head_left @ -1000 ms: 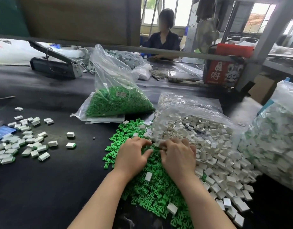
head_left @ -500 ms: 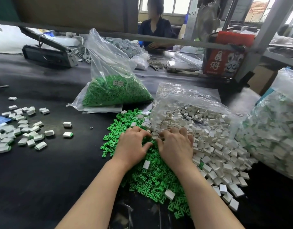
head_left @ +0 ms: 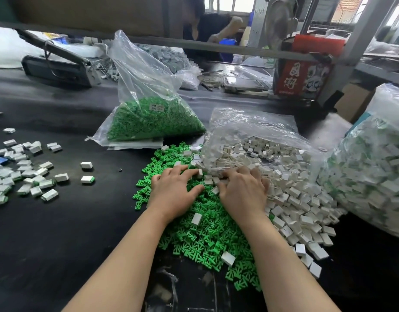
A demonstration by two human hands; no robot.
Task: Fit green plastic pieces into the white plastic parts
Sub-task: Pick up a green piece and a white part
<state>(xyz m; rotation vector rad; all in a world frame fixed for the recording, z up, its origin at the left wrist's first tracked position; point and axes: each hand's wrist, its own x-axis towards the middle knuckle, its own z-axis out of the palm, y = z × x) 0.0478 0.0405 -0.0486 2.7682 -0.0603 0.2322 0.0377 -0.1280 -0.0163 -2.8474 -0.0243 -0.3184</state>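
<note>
Both hands sit at the centre of the frame, where the loose green pieces (head_left: 200, 233) meet the spill of white parts (head_left: 291, 199) from the clear bag at centre right. Compared with half a second ago, the left hand (head_left: 173, 190) has spread: its fingers now lie flatter and reach forward over the green heap, the fingertips touching a white part at the pile's edge. It grips nothing that can be seen. The right hand (head_left: 243, 192) remains knuckles-up with fingers curled down into the white parts; whether it pinches one cannot be told. This looks like picking the next pair, not a fit under way. Finished pieces (head_left: 25, 176) lie scattered at the left edge on the black table (head_left: 59, 233), their number unchanged.
</note>
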